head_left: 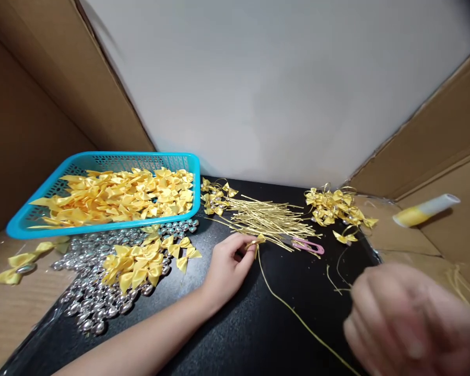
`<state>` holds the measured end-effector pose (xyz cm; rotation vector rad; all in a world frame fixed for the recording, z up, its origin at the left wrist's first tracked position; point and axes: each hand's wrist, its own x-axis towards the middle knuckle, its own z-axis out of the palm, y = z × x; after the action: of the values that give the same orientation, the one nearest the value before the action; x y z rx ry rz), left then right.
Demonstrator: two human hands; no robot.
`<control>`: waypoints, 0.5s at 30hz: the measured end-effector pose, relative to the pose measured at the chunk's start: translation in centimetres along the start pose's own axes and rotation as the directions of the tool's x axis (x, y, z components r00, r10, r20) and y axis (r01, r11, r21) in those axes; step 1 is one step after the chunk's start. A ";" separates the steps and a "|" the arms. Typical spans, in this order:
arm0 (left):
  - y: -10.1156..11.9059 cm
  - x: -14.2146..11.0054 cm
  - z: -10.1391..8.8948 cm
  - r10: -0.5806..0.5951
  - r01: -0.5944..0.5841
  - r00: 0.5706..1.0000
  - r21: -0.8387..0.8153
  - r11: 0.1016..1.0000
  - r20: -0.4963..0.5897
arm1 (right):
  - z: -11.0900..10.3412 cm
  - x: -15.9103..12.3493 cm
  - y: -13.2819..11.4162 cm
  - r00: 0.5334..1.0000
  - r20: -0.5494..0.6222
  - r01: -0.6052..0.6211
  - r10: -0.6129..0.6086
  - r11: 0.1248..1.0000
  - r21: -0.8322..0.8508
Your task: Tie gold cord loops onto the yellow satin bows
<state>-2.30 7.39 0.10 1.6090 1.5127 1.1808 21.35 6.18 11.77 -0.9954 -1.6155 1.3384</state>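
Observation:
My left hand (233,261) is closed in a pinch on a small yellow ribbon bow (259,240) in the middle of the black table. From that bow a thin gold cord (285,305) runs down to the right, leaving the picture close to my right hand. My right hand (399,313), blurred at the lower right, has its fingers curled in; what they hold, if anything, is hidden. Just beyond the left fingertips lies a loose pile of cut gold cords (266,216). Pink-handled scissors (307,245) rest at its near edge.
A blue basket (102,231) of yellow bows stands at the left. Before it, silver beads (90,308) spread beneath more bows (135,266). Corded bows (332,206) are heaped at the back right. A yellow-and-white tube (426,210) lies beyond, by cardboard walls (426,120).

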 end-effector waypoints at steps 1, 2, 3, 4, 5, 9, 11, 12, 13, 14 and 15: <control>0.1 0.0 0.0 0.013 -0.013 1.000 0.009 1.000 0.000 | 0.9 0.4 0.4 0.973 0.209 -0.118 0.100 0.990 0.079; 0.1 -0.1 0.0 0.024 -0.024 1.000 0.012 1.000 0.003 | 2.0 1.0 1.1 0.942 0.264 -0.241 0.208 0.966 0.097; 0.2 -0.2 0.0 0.032 -0.032 0.999 0.011 0.999 0.005 | 3.1 1.7 1.9 0.924 0.229 -0.333 0.307 0.939 0.087; 0.2 -0.3 0.0 0.036 -0.036 0.999 0.005 0.999 0.009 | 4.2 2.4 2.8 0.924 0.155 -0.362 0.350 0.930 0.059; 0.3 -0.4 0.1 0.039 -0.039 0.999 -0.006 0.999 0.010 | 5.1 3.1 3.8 0.937 0.042 -0.349 0.347 0.936 0.049; 0.5 -0.8 0.2 0.033 -0.033 0.999 -0.058 0.998 0.007 | 6.8 4.4 7.1 0.927 -0.058 -0.357 0.370 0.920 0.163; 0.5 -0.8 0.2 0.038 -0.038 0.999 -0.076 0.996 0.008 | 7.0 4.3 8.0 0.930 -0.060 -0.346 0.363 0.918 0.195; 0.5 -0.9 0.2 0.047 -0.046 0.999 -0.079 0.996 0.011 | 7.0 4.2 8.3 0.933 -0.074 -0.332 0.353 0.921 0.202; 0.5 -0.9 0.2 0.061 -0.060 0.998 -0.078 0.995 0.011 | 7.1 4.2 8.4 0.935 -0.096 -0.316 0.342 0.925 0.210; 0.6 -0.9 0.1 0.079 -0.078 0.997 -0.073 0.994 0.011 | 7.2 4.1 8.6 0.935 -0.121 -0.301 0.332 0.928 0.218; 0.6 -0.9 0.1 0.094 -0.094 0.995 -0.067 0.993 0.012 | 7.3 4.0 8.7 0.935 -0.147 -0.287 0.323 0.931 0.225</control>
<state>-1.95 6.44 0.40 1.6568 1.3874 1.2539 13.81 8.40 2.62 -1.2429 -1.1955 1.5335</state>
